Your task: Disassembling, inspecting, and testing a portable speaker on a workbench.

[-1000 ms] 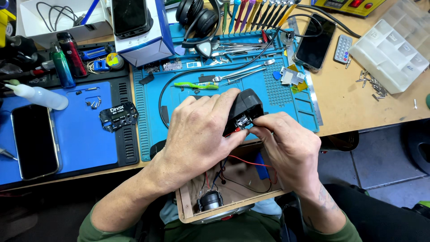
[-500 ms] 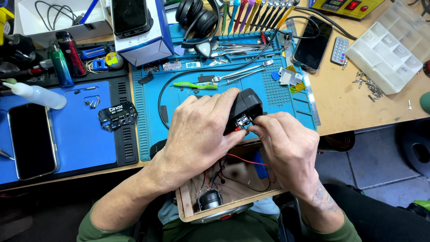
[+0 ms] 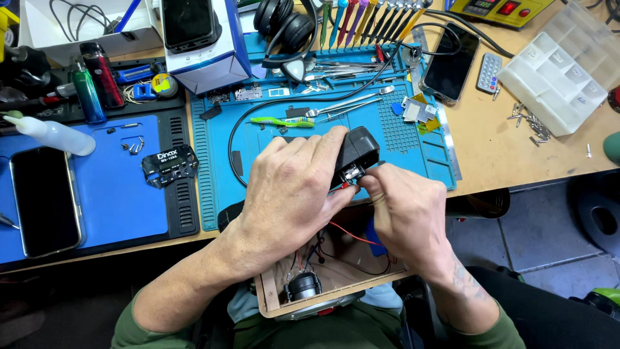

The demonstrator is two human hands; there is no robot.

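Note:
My left hand (image 3: 290, 187) wraps around a small black box-shaped device (image 3: 357, 150) and holds it above the front edge of the blue work mat (image 3: 413, 152). My right hand (image 3: 403, 210) pinches at the device's open end, where a small connector and a red wire (image 3: 352, 234) come out. The wire runs down into an open wooden box (image 3: 268, 294) on my lap, which holds a small round black part (image 3: 302, 284). What my right fingertips grip is hidden between them.
A green toothbrush (image 3: 281, 122), tweezers (image 3: 345, 103) and a black cable lie on the mat. Screwdrivers (image 3: 368, 19), headphones (image 3: 281, 18) and a white-blue carton (image 3: 206, 48) stand behind. Phones (image 3: 45, 200) (image 3: 450, 61) lie left and right; a clear parts organiser (image 3: 558, 68) and loose screws (image 3: 533, 123) sit right.
Both hands have stayed on the black device, with only slight finger shifts at its open end. The view has drifted a little.

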